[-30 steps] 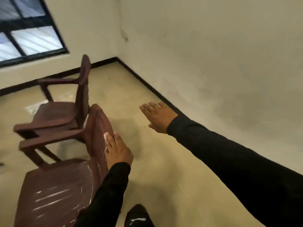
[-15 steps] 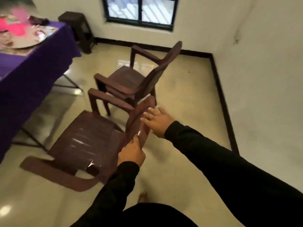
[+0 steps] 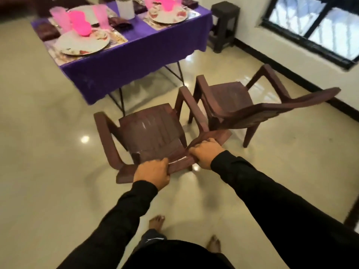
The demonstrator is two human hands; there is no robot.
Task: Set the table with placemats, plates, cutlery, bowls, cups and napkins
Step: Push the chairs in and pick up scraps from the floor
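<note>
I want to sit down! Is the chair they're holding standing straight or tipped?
Tipped. Both the left hand and the right hand grip the near chair's backrest top, and its seat slants toward the table.

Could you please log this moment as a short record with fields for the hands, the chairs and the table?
left hand: left hand grips the near chair's backrest top
right hand: right hand grips the same backrest
near chair: near chair, brown plastic, seat facing the table
second chair: second chair stands beside it, to its right
table: table, purple cloth, already holds plates and pink cups
</note>
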